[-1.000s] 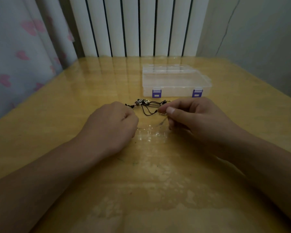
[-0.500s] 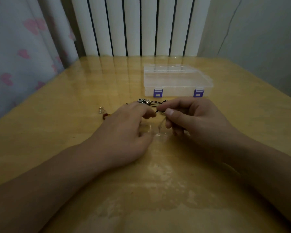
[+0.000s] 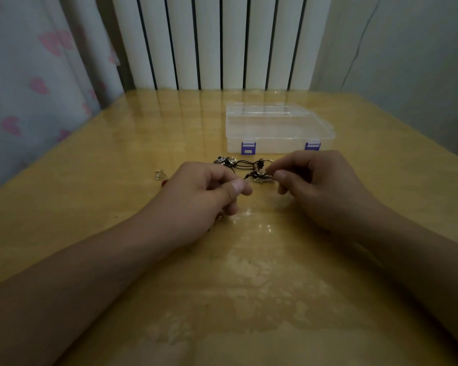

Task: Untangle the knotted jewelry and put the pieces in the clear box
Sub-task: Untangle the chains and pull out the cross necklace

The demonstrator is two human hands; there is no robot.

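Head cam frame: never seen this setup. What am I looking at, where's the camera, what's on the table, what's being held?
No machine here: a person works with two bare hands. The single camera sits on their head, looking forward and down, so the forearms enter from the bottom edge.

On the glossy wooden table lies a tangle of black cord and metal jewelry. Behind it is the clear box, lid down, with two purple latches. A small separate metal piece lies off to the left.

The right hand pinches a metal bit at the tangle's near end. The left hand has thumb and fingers pressed together; whether it holds a thin cord is too small to tell.

A radiator and a heart-print curtain stand behind.
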